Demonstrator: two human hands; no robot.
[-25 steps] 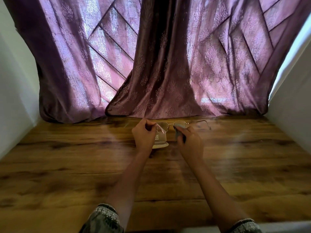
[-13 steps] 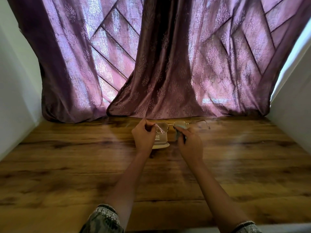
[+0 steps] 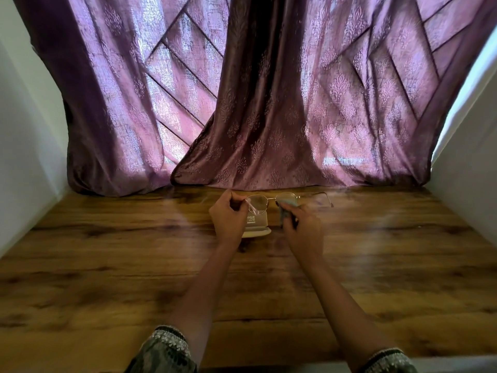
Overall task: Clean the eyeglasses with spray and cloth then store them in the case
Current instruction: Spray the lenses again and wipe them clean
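Left hand [image 3: 228, 215], grip pinched on the left end of the glasses [image 3: 271, 200], held just above the tabletop [image 3: 107, 265] before the curtain [image 3: 269, 103]. Below the left lens, a clear labelled bottle [image 3: 255, 220] shows between the hands. Right hand [image 3: 304, 232], grip closed round a cloth [image 3: 285, 211] pressed to the right lens.

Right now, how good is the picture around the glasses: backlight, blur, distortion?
Head view: strong backlight through the curtain leaves the left hand, right hand and cloth dark. The thin glasses barely stand out against the table. Hazy flare streaks sit either side of the hands. Wide-angle bend slants the walls, and the near table is soft.
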